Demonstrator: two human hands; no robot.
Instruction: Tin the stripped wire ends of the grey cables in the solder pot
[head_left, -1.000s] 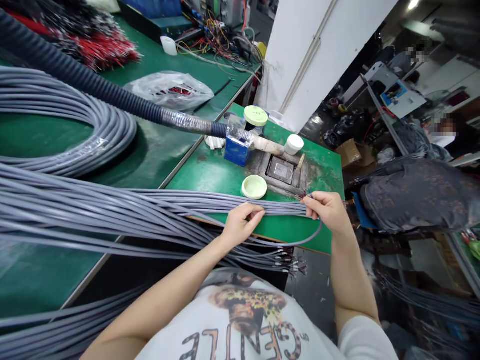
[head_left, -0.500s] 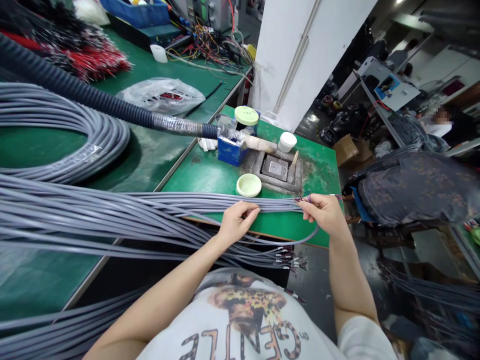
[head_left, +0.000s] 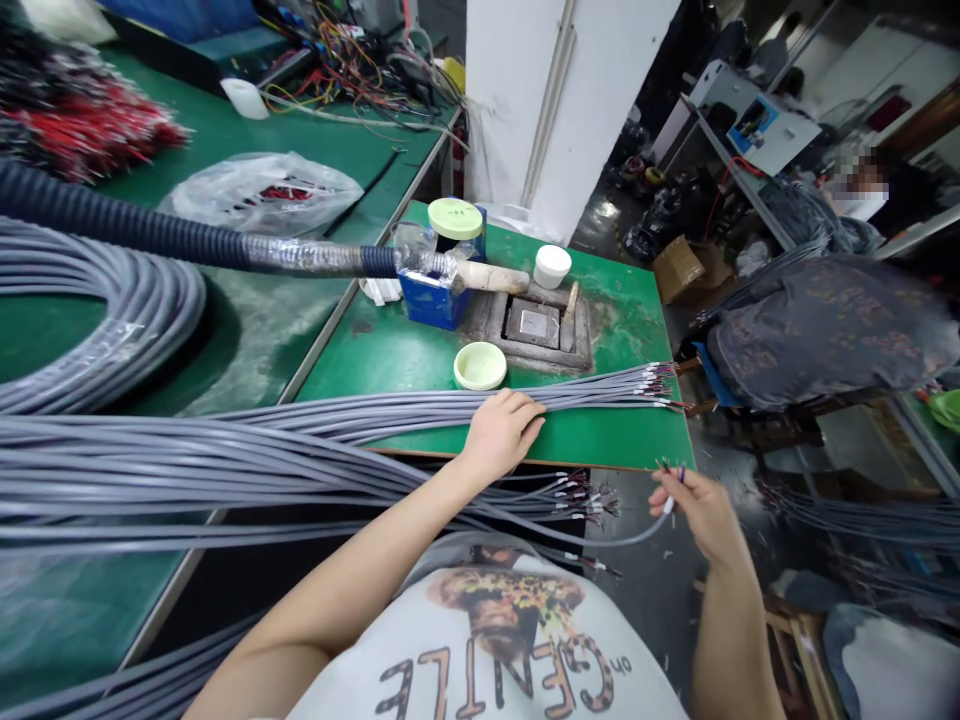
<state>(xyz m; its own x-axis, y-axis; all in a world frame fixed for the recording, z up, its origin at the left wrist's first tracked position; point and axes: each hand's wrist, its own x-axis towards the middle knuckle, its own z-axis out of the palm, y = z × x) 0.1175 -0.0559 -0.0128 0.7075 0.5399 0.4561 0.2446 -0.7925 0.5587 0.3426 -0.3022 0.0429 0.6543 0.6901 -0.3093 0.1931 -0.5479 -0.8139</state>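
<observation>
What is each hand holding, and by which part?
The right hand pinches one grey cable just below its bare wire ends. The left hand holds nothing in its grip; it lies on top of the cable bundle.

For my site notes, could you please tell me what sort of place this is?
Probably a wire-harness workshop: long grey cables with stripped ends, green-topped workbenches, and a tangle of coloured wires.

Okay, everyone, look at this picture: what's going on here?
A person stands at a green workbench with a long bundle of grey cables, whose stripped ends show coloured wires at the right. Their left hand rests on the bundle, while their right hand, beyond the bench edge, pinches one grey cable. A pale-green tub sits just beyond the bundle.
</observation>
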